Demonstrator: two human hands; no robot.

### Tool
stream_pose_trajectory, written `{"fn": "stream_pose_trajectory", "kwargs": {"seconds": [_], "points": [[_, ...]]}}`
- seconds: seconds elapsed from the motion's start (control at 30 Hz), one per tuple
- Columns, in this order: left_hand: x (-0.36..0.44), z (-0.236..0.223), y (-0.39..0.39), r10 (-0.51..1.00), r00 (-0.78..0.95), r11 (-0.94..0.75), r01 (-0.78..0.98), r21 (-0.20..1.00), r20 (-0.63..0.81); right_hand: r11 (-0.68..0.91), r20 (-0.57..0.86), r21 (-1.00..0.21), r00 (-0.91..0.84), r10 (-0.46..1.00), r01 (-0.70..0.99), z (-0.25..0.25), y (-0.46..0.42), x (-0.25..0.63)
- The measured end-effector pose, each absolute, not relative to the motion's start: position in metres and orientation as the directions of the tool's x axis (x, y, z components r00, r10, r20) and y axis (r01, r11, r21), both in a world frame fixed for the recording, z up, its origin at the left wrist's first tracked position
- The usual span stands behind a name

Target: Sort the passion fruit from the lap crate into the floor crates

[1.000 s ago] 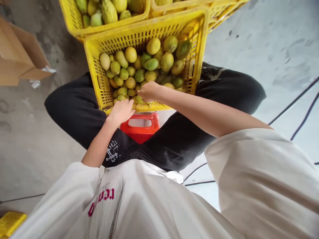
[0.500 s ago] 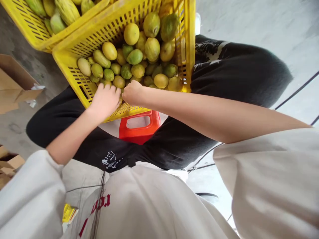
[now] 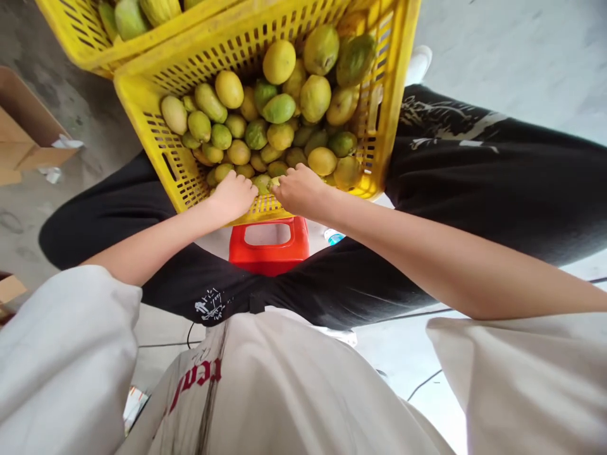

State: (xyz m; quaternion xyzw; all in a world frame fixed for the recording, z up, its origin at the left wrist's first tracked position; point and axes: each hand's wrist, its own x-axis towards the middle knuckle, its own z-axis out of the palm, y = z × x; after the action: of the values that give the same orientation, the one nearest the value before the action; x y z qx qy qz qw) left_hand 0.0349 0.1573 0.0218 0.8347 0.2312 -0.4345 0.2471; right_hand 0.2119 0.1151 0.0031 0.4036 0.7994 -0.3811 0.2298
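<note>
My left grip point(image 3: 233, 197) and right grip point(image 3: 301, 191) were curled, whether pinching I could not tell; fruit point(image 3: 279, 62) judged light, firm, slippery, bruisable, best cupped round its middle.

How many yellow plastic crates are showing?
2: the near crate, upper centre, and the far crate, cut off at upper left. Others may be hidden or out of frame.

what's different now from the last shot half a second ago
The right hand has moved right along the yellow crate, and the left hand toward its near side, widening the gap between them. Whether either grasped or let go of anything is unclear. The larger fruit at the far right kept their arrangement.
</note>
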Motion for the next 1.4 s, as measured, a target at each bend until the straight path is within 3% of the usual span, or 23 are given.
{"fn": "stream_pose_trajectory", "kwargs": {"seconds": [0.23,0.47,0.63,0.8,0.93,1.1,1.4], "points": [[0.051,0.027,0.152,0.147,0.513,-0.761,0.605,0.235,-0.846,0.472,-0.811,-0.343,-0.510,0.289,0.812,0.026,0.118,0.204],[0.052,0.026,0.157,0.192,0.553,-0.770,0.597,0.225,-0.811,0.526,-0.724,-0.382,-0.600,0.340,0.760,0.029,0.121,0.190],[0.046,0.030,0.157,0.185,0.503,-0.813,0.562,0.156,-0.844,0.560,-0.752,-0.351,-0.582,0.308,0.750,0.029,0.125,0.187],[0.033,0.027,0.140,0.158,0.502,-0.748,0.623,0.229,-0.850,0.601,-0.799,-0.339,-0.558,0.222,0.724,0.015,0.111,0.200],[0.014,0.001,0.112,0.037,0.450,-0.659,0.682,0.317,-0.892,0.462,-0.825,-0.344,-0.498,0.267,0.817,-0.014,0.085,0.214],[-0.006,-0.034,0.091,0.233,0.511,-0.577,0.758,0.305,-0.828,0.403,-0.707,-0.417,-0.569,0.420,0.815,-0.046,0.065,0.224],[-0.010,-0.037,0.088,0.347,0.505,-0.545,0.795,0.268,-0.791,0.432,-0.684,-0.419,-0.591,0.428,0.799,-0.049,0.063,0.223]]}}
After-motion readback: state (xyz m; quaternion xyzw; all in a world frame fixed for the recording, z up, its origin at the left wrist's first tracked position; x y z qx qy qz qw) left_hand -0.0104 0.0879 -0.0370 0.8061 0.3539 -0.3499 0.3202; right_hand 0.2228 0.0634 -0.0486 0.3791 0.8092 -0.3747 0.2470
